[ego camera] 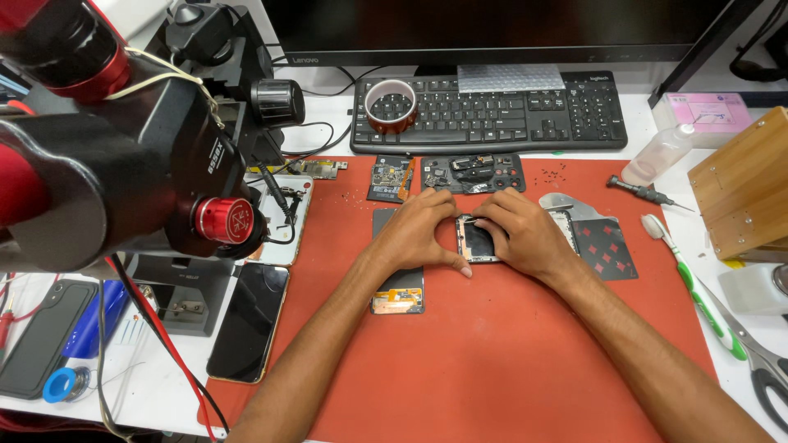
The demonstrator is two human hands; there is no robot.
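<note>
**Both hands on the opened phone, centre of the red mat**

At the far left the microscope [123, 139], black with red rings, fills my view. Below it a dark phone [249, 321] lies flat, half on the edge of the red mat [492, 361].

Next comes my left hand [419, 234]. It lies palm down, fingers curled and close together, thumb stretched toward the lower left corner of the opened phone [476, 240] and touching it. Under my left wrist lies a dark screen panel [399, 291] with an orange flex end showing near me.

The opened phone sits in the middle of the mat, between my two hands, its frame and dark inside showing in the gap. I cannot tell whether anything is pinched at its top edge.

My right hand [521, 234] covers the phone's right side, fingers bent and pressed together at its top.

Beyond my hands a black parts tray [472, 174] lies just before the keyboard [492, 111], on which a tape roll [390, 105] stands. To the right lie a screwdriver [644, 193], a clear bottle [657, 154], a green and white toothbrush [698, 291] and a wooden box [743, 184].
</note>
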